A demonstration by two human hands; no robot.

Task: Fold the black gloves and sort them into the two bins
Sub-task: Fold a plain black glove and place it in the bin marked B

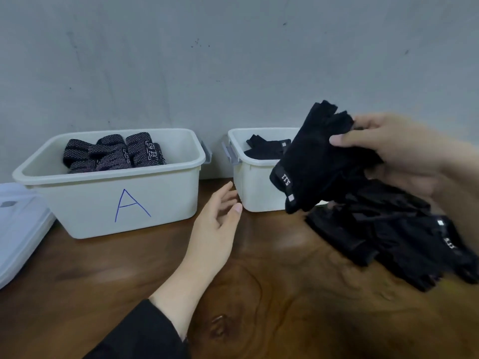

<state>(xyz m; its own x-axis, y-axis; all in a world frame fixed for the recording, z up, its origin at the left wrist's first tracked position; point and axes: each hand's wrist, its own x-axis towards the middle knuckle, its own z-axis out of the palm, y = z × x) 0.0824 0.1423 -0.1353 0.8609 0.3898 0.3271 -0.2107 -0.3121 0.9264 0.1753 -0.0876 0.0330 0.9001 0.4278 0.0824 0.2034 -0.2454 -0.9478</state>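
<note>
Two white bins stand against the wall, and the risk right now sits at the right of the frame: the right hand point(404, 154) holds a plain black glove point(318, 164) up in the air in front of the right bin point(256, 187), its fingers point(347, 139) curled over the glove's finger end while the cuff hangs free. Held only at that end, I judge the glove could slip or flop open, and land on the loose pile of gloves point(394, 237) lying on the worktop point(272, 294) at lower right, or go into the bin unfolded. A mix-up is also possible, since the bins hold different sorts. The bin marked A point(121, 200), at centre left, holds folded gloves with a pale dotted pattern point(114, 154); the right bin holds plain black ones point(264, 149), though its front is partly hidden by the held glove. The left hand point(217, 229) hovers over the worktop between the bins, fingers relaxed and holding nothing.
</note>
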